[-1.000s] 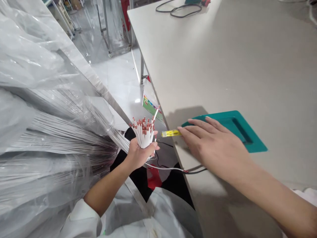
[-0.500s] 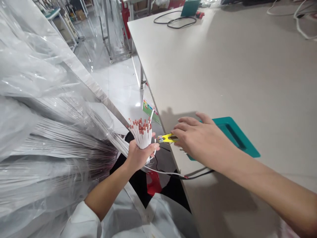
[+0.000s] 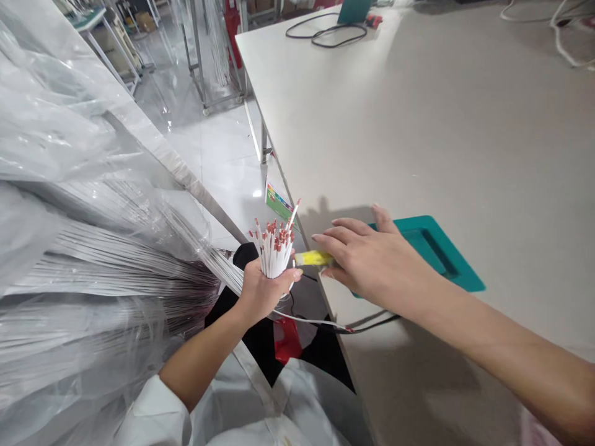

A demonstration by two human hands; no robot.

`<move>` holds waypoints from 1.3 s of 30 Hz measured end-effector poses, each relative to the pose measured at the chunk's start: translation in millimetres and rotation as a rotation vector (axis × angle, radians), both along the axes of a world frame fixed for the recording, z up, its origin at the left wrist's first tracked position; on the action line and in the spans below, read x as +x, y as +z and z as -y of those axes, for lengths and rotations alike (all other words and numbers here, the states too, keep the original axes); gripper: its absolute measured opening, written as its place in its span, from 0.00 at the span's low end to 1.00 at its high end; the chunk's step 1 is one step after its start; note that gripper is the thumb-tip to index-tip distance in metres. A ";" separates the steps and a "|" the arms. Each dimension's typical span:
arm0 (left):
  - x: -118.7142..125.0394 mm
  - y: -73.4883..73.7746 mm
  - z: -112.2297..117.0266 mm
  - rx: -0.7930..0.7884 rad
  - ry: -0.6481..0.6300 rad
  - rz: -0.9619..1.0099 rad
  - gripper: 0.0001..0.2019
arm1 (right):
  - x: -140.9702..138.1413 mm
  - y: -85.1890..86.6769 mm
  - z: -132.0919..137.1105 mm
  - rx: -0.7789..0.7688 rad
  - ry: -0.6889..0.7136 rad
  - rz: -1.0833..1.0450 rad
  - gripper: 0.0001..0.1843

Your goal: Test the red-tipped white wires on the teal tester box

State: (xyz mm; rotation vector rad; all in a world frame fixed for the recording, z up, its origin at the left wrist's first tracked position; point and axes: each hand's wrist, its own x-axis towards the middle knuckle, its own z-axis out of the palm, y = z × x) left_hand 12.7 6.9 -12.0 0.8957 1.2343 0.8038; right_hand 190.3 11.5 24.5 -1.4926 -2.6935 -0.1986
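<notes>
My left hand (image 3: pixel 263 290) is closed round a bundle of thin white wires with red tips (image 3: pixel 275 245), held upright just off the table's near edge. The wires run back into clear plastic wrap (image 3: pixel 93 248) at my left. My right hand (image 3: pixel 372 260) reaches across the table edge toward the bundle, with its fingers curled over a small yellow tool (image 3: pixel 312 258). The palm lies over the near corner of a teal tray (image 3: pixel 437 251).
The beige table (image 3: pixel 441 124) fills the right side; a black cable loop (image 3: pixel 332 31) lies at its far end. A white and a black lead (image 3: pixel 353 325) hang over the near edge. Metal racks (image 3: pixel 204 62) stand on the glossy floor beyond.
My right hand went from lying flat beside the yellow tool to curling its fingers over it, and it has moved a little left toward the wire bundle. My left hand has kept its grip.
</notes>
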 end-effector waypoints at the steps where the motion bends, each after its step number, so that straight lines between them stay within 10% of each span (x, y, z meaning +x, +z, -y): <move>1: -0.3 1.1 0.0 -0.011 -0.001 -0.002 0.19 | -0.6 0.2 0.7 -0.003 -0.002 0.016 0.16; 10: -12.3 -6.3 4.5 0.030 -0.003 0.031 0.17 | -1.4 -2.8 2.5 0.100 0.034 0.060 0.22; 17: -30.2 -7.4 11.8 0.062 0.069 0.010 0.12 | -24.9 -6.5 30.8 0.221 0.066 -0.449 0.12; 33: -68.3 -16.8 23.0 0.226 -0.203 0.040 0.14 | -87.1 -46.5 39.0 -0.761 -0.304 -1.691 0.05; 39: -77.7 -17.1 24.0 0.169 -0.267 0.065 0.15 | -74.8 -34.9 41.6 -0.805 -0.124 -1.375 0.09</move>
